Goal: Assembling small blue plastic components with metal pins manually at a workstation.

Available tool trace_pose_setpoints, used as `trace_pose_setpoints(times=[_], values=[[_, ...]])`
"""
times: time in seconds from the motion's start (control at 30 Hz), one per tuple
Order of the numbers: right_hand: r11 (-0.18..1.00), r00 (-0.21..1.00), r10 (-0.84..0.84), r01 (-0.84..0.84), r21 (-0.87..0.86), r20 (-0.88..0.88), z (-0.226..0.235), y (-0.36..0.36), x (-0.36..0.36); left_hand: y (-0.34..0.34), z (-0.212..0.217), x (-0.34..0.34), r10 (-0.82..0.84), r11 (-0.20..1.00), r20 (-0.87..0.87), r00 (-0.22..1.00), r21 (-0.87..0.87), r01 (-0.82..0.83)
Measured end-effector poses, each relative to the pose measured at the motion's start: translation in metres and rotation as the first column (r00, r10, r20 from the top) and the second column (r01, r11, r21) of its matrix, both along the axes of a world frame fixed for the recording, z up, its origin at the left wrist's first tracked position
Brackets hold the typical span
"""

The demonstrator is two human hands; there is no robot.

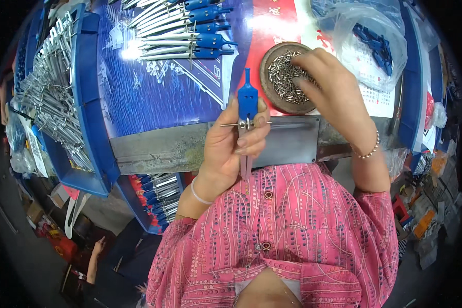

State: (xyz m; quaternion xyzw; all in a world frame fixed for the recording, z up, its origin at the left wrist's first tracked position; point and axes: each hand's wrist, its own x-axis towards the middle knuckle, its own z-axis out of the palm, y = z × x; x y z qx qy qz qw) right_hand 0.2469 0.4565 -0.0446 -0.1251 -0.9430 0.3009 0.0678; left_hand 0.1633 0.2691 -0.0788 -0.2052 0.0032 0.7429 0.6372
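Note:
My left hand [226, 141] grips what looks like a drawing compass [248, 100], upright, its blue plastic head and thin handle stub pointing away from me. Its pale metal legs run down toward my shirt. A thin metal rod [230, 124] crosses it just under the head, with small shiny round parts at the joint. My right hand [331, 82] reaches over a round brown bowl [266, 77] from the right, thumb and forefinger apart. Small metal pins [287, 84] fill the bowl; the fingertips are among or just above them.
Several similar blue-headed compasses [205, 41] lie in a row at the far left. A blue bin [87, 66] of metal legs [56, 92] stands left. A clear plastic bag [344, 23] with blue parts [374, 49] lies far right. Below left is another bin [151, 223] of parts.

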Motion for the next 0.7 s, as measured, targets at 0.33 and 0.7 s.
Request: trace_pose_setpoints(times=[0.33,0.7], values=[[0.99,0.991,0.049,-0.065,0.126,0.123,0.006,-0.004,-0.005,-0.006,0.001,0.003,-0.001,1.0,0.037,0.999,0.0,0.001],[0.944,0.98,0.043,-0.103,-0.314,-0.192,0.033,-0.046,-0.004,-0.009,0.002,0.01,-0.029,0.998,-0.017,0.999,-0.054,0.028]])
